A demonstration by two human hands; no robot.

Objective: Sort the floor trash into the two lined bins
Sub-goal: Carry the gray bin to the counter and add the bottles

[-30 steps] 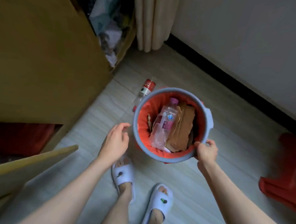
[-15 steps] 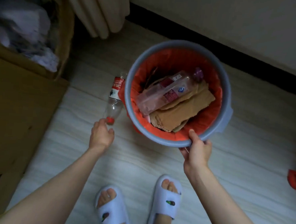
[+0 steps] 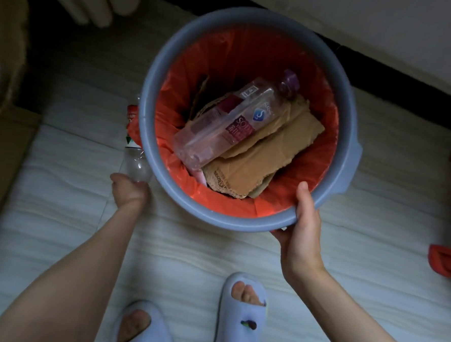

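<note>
The left hand point(image 3: 129, 190) grips a clear red-labelled plastic bottle point(image 3: 134, 149) on the floor, while the right hand point(image 3: 304, 228) clasps the round grey red-lined bin point(image 3: 351, 141) by its rim.

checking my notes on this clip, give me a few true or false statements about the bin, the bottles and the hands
1. The right hand grips the rim of the grey bin. True.
2. The bin has a blue liner. False: the liner is orange-red.
3. The left hand grips the red-labelled bottle outside the bin. True.
4. The bin holds only cardboard. False: a pink bottle lies on the cardboard.
</note>
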